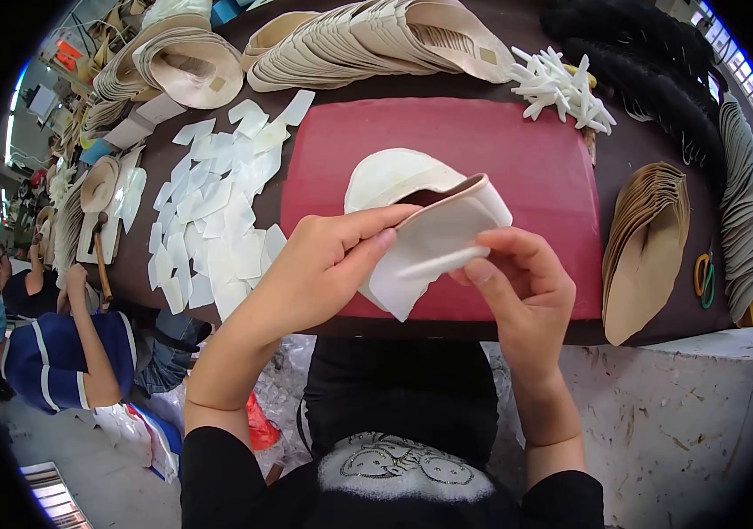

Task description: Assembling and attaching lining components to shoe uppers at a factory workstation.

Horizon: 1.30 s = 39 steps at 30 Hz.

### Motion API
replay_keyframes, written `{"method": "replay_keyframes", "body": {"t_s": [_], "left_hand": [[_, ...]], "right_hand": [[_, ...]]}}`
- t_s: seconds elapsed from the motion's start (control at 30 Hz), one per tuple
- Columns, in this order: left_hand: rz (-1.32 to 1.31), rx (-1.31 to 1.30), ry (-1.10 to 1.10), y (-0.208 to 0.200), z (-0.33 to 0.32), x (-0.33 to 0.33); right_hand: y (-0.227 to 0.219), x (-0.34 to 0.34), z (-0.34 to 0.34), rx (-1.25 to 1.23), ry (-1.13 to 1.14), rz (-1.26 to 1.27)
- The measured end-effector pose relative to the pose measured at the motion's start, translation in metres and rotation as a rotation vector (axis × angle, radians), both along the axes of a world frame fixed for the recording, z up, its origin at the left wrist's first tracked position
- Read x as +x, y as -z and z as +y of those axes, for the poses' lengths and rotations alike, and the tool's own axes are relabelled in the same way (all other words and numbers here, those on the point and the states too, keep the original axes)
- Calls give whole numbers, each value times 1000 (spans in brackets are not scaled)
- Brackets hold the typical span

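Note:
Above the red mat (535, 150), a pale cream shoe upper (394, 172) is held up, its inner side turned toward me and its rim curving at the top. My left hand (332, 256) is closed on its left edge, thumb on the near side and fingers behind. A slim white stick-shaped piece (451, 262) is pinched between thumb and fingertips of my right hand (517, 282). It lies along the inner face of the upper, whose pointed lower end hangs over the mat.
Many thin white cut pieces (218, 194) lie scattered left of the mat. Stacked shoe uppers (367, 44) line the back; white sticks (561, 88) are heaped at back right. Tan uppers (645, 247) and green-handled scissors (704, 280) lie right. A co-worker (77, 353) sits left, near a hammer (100, 256).

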State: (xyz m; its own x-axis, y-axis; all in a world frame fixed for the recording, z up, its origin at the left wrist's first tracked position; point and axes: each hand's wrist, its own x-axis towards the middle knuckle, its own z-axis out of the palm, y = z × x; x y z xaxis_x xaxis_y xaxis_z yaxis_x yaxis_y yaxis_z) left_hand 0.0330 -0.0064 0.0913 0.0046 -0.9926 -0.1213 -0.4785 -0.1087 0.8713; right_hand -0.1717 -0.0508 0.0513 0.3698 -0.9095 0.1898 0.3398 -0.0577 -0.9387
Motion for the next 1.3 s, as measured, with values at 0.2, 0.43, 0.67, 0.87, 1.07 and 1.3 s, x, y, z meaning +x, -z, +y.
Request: {"method": "replay_keyframes", "body": {"t_s": [0.2,0.43,0.67,0.87,1.07,1.3], "left_hand": [[202,19,0,6,1,-5],[219,8,3,10,5,-7],[149,-35,-58,13,5,-17],[-125,-199,-133,20,6,-30],[-154,-289,-145,26,5,-31],[-140,-326,-95,28,4,-23]], "right_hand": [[22,25,5,-9,122,0],[33,34,8,-335,417,236],[37,40,8,-385,477,245],[34,39,4,-474,522,296],[25,33,10,-322,468,368],[0,16,-10,-631,557,851]]}}
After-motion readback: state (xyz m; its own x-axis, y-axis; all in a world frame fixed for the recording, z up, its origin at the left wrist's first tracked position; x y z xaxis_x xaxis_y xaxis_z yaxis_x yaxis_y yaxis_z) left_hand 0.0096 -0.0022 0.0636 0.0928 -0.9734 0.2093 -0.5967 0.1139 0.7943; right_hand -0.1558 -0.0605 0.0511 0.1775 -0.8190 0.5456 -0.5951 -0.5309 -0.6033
